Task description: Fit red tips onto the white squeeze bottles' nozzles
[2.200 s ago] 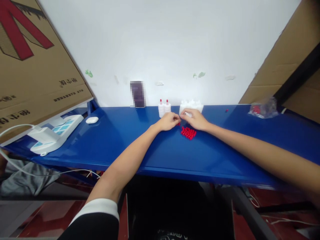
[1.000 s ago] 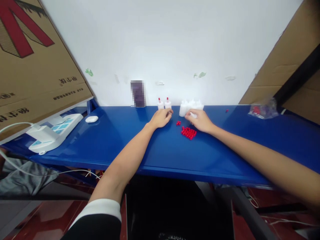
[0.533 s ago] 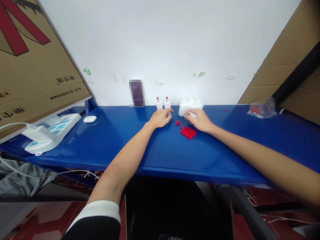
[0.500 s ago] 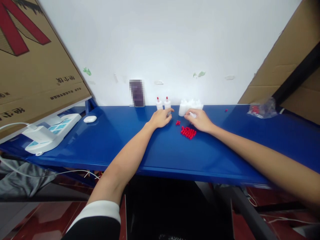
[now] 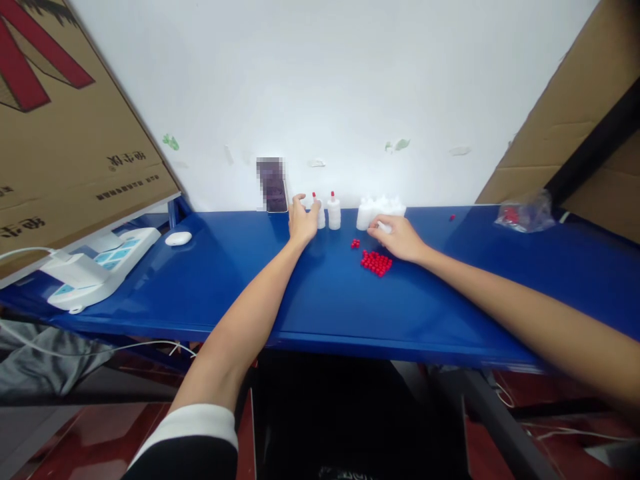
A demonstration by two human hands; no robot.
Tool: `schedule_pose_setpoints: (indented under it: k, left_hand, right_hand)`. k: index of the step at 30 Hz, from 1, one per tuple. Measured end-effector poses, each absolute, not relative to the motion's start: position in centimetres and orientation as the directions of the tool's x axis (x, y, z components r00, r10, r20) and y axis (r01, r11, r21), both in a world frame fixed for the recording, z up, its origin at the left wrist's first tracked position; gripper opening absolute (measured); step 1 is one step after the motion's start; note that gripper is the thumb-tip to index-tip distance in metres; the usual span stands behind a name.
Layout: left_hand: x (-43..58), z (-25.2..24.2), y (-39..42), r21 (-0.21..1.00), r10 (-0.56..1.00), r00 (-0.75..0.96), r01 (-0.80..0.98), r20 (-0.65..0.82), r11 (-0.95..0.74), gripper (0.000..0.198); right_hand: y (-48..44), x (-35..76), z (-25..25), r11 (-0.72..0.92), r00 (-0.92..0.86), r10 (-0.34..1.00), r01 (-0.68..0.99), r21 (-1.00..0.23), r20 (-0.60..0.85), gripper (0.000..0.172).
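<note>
My left hand [image 5: 301, 220] is at the back of the blue table [image 5: 320, 293], its fingers curled round the left one of two small white bottles with red tips [image 5: 333, 211]. My right hand [image 5: 399, 237] rests on the table in front of a cluster of uncapped white bottles [image 5: 373, 211], fingers closed on a small white bottle [image 5: 384, 227]. A pile of red caps [image 5: 377, 263] lies just in front of it, and a few more red caps [image 5: 355, 243] lie to its left.
A phone [image 5: 273, 186] leans on the wall left of the bottles. A white device [image 5: 93, 266] and a white mouse [image 5: 179, 238] sit at the table's left end under a cardboard box [image 5: 60, 120]. A clear bag [image 5: 525, 213] with red caps lies far right.
My left hand has moved left and back, from beside the red caps to the leftmost capped bottle. My right hand has stayed in place.
</note>
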State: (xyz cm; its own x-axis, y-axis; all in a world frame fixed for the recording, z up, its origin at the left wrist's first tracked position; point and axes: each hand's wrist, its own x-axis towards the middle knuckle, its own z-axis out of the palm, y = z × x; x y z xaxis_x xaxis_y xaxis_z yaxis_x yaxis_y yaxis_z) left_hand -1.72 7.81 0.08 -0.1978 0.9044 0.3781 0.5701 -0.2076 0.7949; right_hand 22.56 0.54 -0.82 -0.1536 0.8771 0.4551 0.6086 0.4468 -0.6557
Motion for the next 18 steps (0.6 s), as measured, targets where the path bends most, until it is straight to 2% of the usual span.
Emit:
schedule_pose_setpoints:
  k: [8, 14, 18]
  left_hand:
    - [-0.7, -1.2, 8.0, 0.724, 0.933, -0.008, 0.633, 0.361, -0.274, 0.070]
    - [-0.1, -1.1, 7.8, 0.671, 0.923, 0.013, 0.683, 0.384, -0.289, 0.097]
    - [0.3, -1.2, 8.0, 0.672, 0.925, -0.029, 0.696, 0.379, -0.254, 0.094]
  right_hand:
    - [0.6, 22.6, -0.9, 0.439, -0.160, 0.883, 0.614, -0.656, 0.441, 0.020]
    - [0.6, 22.5, -0.7, 0.432, -0.154, 0.884, 0.629, -0.646, 0.441, 0.020]
    - [0.6, 22.5, -0.7, 0.433, -0.159, 0.885, 0.623, -0.651, 0.437, 0.020]
